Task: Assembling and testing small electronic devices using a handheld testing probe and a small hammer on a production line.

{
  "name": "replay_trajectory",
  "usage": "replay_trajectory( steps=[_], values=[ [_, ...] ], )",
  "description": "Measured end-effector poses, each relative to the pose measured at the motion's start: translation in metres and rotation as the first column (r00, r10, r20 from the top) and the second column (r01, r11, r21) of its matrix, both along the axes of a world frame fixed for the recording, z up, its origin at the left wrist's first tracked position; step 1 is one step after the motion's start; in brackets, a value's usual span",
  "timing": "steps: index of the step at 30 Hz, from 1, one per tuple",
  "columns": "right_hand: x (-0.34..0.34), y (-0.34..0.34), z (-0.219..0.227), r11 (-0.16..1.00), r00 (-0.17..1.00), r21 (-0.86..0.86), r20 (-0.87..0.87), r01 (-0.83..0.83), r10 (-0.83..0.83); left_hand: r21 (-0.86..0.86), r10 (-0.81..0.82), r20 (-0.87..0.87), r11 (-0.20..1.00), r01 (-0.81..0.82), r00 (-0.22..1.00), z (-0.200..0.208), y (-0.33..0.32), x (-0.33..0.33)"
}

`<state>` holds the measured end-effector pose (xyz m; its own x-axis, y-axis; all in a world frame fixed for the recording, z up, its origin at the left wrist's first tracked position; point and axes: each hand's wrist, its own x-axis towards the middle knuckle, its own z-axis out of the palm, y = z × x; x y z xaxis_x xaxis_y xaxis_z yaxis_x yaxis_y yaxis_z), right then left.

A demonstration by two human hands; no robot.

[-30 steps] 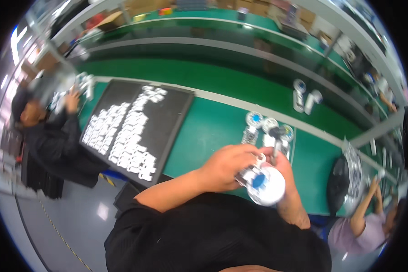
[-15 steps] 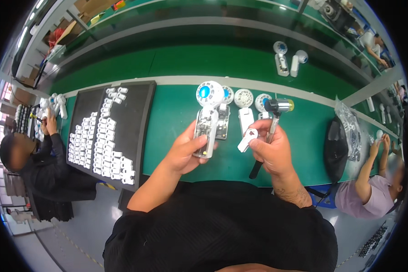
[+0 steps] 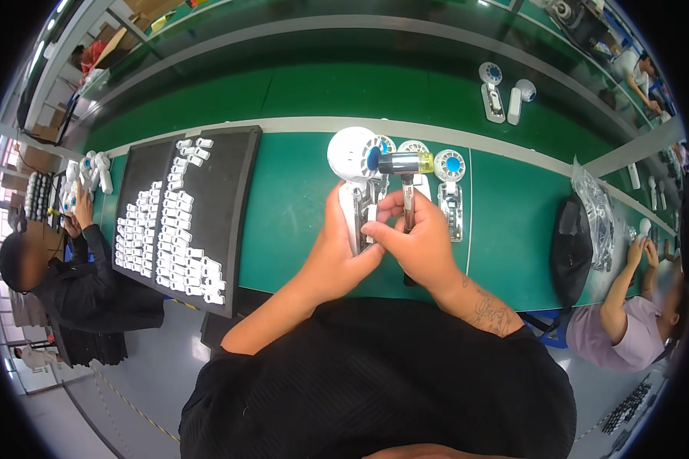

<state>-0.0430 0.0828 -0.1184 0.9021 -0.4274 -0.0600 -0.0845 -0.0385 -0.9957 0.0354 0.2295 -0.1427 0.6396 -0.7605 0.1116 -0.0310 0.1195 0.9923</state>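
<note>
One white, round-headed device (image 3: 350,156) is pointing upright at frame centre in the head view, the left hand (image 3: 334,243) gripping its handle (image 3: 349,211) with curled fingers. The right hand (image 3: 422,242) is clasping a hammer (image 3: 406,163), its thumb resting near the handle's edge. Steadying the handle and keeping the hammer's head off the device is probably helping most.

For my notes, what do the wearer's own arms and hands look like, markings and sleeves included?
The left hand and right hand are ungloved; no watch shows. A dark tattoo marks the right forearm. The black top leaves both forearms uncovered.
</note>
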Motion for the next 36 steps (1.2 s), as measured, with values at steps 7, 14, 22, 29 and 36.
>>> replay_trajectory(
  steps=[7, 14, 22, 29, 36],
  values=[
    [0.003, -0.009, -0.007, 0.994, 1.0, -0.107, -0.026, -0.012, 0.009, 0.087, 0.044, 0.103, 0.995, -0.053, 0.994, -0.004, -0.005, -0.003],
    [-0.032, -0.025, 0.018, 0.907, 0.955, -0.417, 0.287, 0.059, 0.069, -0.101, -0.076, -0.526, 0.995, 0.026, 0.847, -0.005, 0.005, 0.016],
    [-0.012, -0.029, 0.001, 0.607, 0.953, -0.79, 0.111, -0.087, 0.282, -0.125, -0.046, -0.489, 0.992, -0.018, 0.871, -0.005, 0.011, 0.021],
    [-0.004, -0.023, 0.001, 0.576, 0.929, -0.807, 0.102, -0.132, 0.355, -0.162, -0.048, -0.469, 0.986, -0.032, 0.882, -0.001, 0.014, 0.028],
    [-0.002, -0.024, 0.0, 0.615, 0.934, -0.785, 0.159, -0.077, 0.319, -0.193, -0.042, -0.446, 0.98, -0.05, 0.894, -0.003, 0.018, 0.024]
  ],
)
